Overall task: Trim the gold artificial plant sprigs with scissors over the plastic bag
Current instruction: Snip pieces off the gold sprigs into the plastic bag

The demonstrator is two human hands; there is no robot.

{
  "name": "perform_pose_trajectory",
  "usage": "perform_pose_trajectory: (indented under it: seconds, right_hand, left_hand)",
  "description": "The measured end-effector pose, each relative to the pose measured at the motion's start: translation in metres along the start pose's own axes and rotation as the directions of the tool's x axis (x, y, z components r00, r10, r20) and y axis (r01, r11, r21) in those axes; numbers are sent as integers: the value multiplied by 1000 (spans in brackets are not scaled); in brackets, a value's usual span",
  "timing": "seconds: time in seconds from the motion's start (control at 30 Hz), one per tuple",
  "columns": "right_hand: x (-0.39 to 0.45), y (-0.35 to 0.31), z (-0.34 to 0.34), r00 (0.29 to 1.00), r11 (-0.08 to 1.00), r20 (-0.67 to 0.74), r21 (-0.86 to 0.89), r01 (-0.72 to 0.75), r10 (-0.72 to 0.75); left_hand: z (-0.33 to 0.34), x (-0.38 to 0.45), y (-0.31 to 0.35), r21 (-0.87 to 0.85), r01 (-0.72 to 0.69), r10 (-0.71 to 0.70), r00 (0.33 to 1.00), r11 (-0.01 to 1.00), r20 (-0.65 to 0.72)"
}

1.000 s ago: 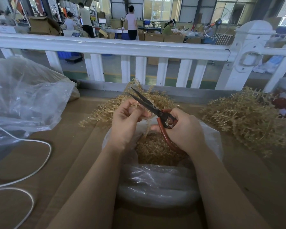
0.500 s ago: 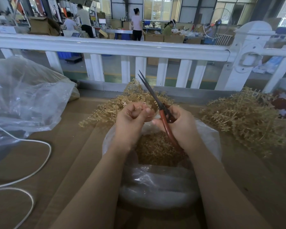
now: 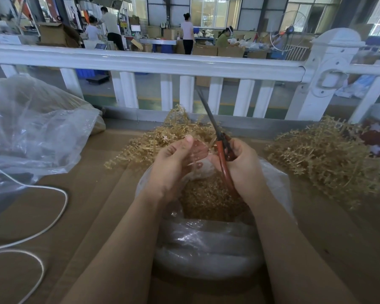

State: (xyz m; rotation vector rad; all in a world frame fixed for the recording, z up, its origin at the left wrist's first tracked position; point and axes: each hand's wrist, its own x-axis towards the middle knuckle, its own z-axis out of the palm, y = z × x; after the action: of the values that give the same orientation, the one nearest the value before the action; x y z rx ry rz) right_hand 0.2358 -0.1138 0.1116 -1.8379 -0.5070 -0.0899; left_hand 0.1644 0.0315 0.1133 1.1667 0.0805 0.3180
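Gold sprigs [image 3: 180, 137] ctr | R hand [image 3: 244, 165] grips scissors [image 3: 219, 145], blades closed | L hand [image 3: 173, 165] blurred, grip unclear | cut over bag [image 3: 206, 249]

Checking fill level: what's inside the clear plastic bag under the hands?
The clear plastic bag holds a heap of small gold trimmed sprig pieces. Both wrists cover the heap's sides, and the bag's rolled rim hides its depth.

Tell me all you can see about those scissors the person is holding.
The scissors have long, thin, dark blades, shut together and pointing up and away toward the white fence. Their handles are reddish-brown and look coated. The right hand grips the handles above the plastic bag of gold trimmings. The left hand is close beside them; whether it touches them is unclear.
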Motion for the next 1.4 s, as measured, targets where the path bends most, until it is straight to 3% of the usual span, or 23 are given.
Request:
perform_pose_trajectory:
  seconds: [0.1,0.33,0.57,0.73,0.87,1.07,1.4]
  right_hand:
    - [-1,-2,-5,1000,995,-22,103,-2,4]
    - [1,0,-9,993,986,-120,165,36,-16]
    - [-3,-3,-8,992,987,-122,154,54,-35]
    - [-7,-2,-8,987,993,-114,-8,114,-115]
    - [-10,0,-7,967,951,-32,-192,242,-253]
    - [-9,7,-5,957,842,75,-459,282,-280]
    - [-7,9,-7,955,773,67,-571,275,-290]
  left_hand:
    - [-3,-1,4,22,95,-96,994,995,45]
    - [-4,-2,5,178,154,-175,978,972,112]
    - [-2,-3,8,-42,126,-123,990,991,64]
    - [2,-2,8,-92,-16,13,1000,996,-28]
    - [3,-1,7,-113,-109,99,991,988,-86]
    - [1,-2,8,50,-225,229,963,973,-142]
    - [3,-4,9,155,-298,323,930,942,-174]
